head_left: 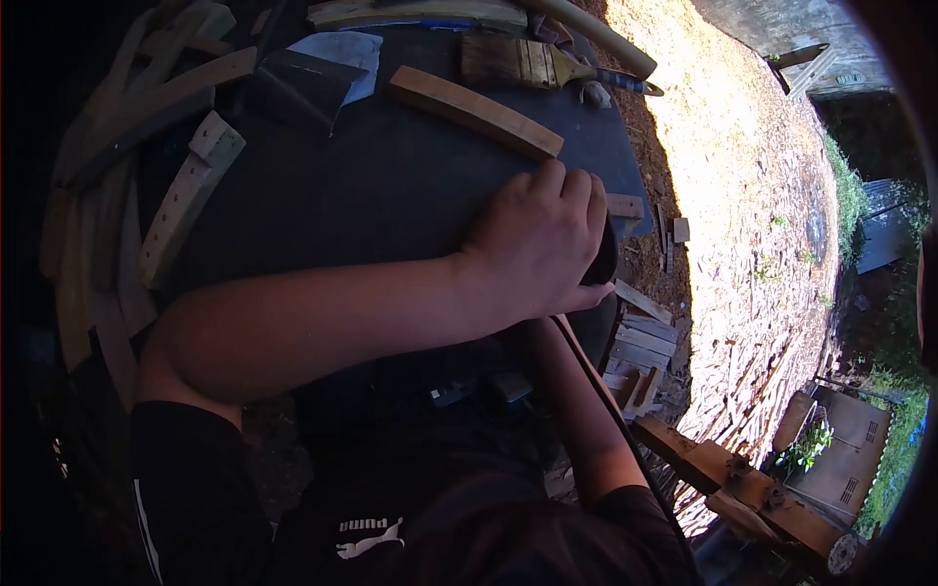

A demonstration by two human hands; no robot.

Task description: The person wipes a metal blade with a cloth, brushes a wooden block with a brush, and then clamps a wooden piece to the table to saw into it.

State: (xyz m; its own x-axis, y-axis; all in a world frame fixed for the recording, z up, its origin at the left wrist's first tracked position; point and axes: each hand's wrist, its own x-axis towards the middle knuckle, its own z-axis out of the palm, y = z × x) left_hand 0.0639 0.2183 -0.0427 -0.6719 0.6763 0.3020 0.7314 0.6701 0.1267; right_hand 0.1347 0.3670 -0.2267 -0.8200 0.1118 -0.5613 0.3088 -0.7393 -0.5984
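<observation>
My left hand reaches across the dark tabletop with its fingers curled and its thumb pointing right. It is closed round a dark object with a curved edge, mostly covered by the hand. My right forearm comes up from below and passes behind my left wrist, which hides the right hand. Just beyond my left knuckles lies a long wooden bar. The end of another wooden piece shows to the right of my fingers.
A wide paintbrush lies at the table's far side. Bent dark and pale sheets rest left of it. Wood strips and a notched wooden piece crowd the left edge. Stacked wood offcuts and a heavy beam are at right.
</observation>
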